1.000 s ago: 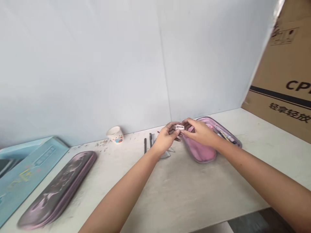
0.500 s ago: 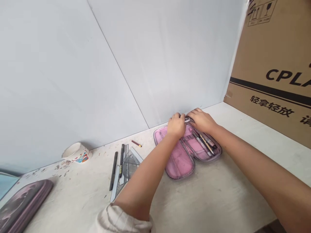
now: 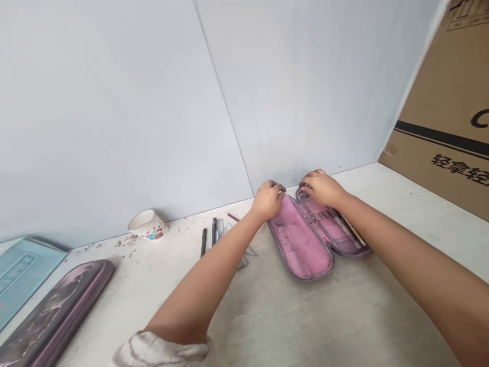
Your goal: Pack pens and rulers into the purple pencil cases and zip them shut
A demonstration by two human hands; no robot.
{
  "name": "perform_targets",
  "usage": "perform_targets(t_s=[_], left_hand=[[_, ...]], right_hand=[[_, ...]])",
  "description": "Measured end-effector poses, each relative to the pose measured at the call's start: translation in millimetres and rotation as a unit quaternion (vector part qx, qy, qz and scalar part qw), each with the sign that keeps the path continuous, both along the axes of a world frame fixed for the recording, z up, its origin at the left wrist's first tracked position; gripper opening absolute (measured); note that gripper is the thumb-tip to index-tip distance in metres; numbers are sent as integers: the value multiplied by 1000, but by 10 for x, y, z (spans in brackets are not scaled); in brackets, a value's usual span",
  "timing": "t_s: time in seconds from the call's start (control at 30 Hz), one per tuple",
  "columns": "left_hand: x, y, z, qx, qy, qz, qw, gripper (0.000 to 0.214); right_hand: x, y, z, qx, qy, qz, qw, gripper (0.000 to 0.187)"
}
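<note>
An open pink pencil case (image 3: 305,250) lies on the table with its two halves spread apart. My left hand (image 3: 268,200) is closed over the far end of its left half. At the far end of the right half, my right hand (image 3: 321,188) has its fingers curled over the edge. Several pens and pencils (image 3: 347,228) rest in the right half, partly behind my right forearm. Elastic loops run along the middle. The left half holds no pens.
Left of my forearm lie black pens (image 3: 204,242), clear rulers (image 3: 242,262) and a short brown pencil (image 3: 233,217). A paper cup (image 3: 148,225) stands by the wall near shavings. A dark pencil case (image 3: 57,311), a light-blue flat item (image 3: 28,275) and a cardboard box (image 3: 451,102) flank the table.
My hands have moved apart, and the left half of the pencil case now lies flatter and more exposed. The small silvery thing between my hands no longer shows. The view has shifted left.
</note>
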State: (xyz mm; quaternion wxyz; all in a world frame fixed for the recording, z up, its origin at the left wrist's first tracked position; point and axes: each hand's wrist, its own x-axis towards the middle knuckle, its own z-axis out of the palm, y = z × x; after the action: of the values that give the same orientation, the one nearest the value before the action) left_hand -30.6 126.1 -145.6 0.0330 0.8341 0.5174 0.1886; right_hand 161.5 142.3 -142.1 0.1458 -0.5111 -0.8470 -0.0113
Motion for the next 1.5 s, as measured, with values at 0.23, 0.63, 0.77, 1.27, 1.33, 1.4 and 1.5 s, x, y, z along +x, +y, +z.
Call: perform_targets(t_s=[0.23, 0.63, 0.77, 1.27, 1.33, 1.4, 1.5], left_hand=[[-1081, -389, 5, 6, -7, 81, 997, 27], [-1728, -1273, 103, -47, -135, 123, 982, 25], [-1596, -1420, 133, -63, -258, 119, 957, 25], [-288, -1660, 146, -202, -497, 31, 844, 18], [4, -1624, 129, -205, -472, 13, 857, 21], [300, -1569, 82, -182, -400, -3, 898, 23], [700, -1470, -21, -118, -238, -35, 964, 25]], right_hand=[[-1195, -349, 45, 7, -27, 96, 995, 35], [-2034, -934, -15, 55, -6, 40, 998, 28], [-1996, -1263, 30, 148, 92, 93, 980, 23], [-790, -1782, -120, 218, 149, 34, 964, 24], [-481, -1723, -177, 227, 157, 7, 961, 22], [-152, -1625, -259, 237, 173, -39, 955, 20], [299, -1459, -408, 246, 195, -127, 941, 20]])
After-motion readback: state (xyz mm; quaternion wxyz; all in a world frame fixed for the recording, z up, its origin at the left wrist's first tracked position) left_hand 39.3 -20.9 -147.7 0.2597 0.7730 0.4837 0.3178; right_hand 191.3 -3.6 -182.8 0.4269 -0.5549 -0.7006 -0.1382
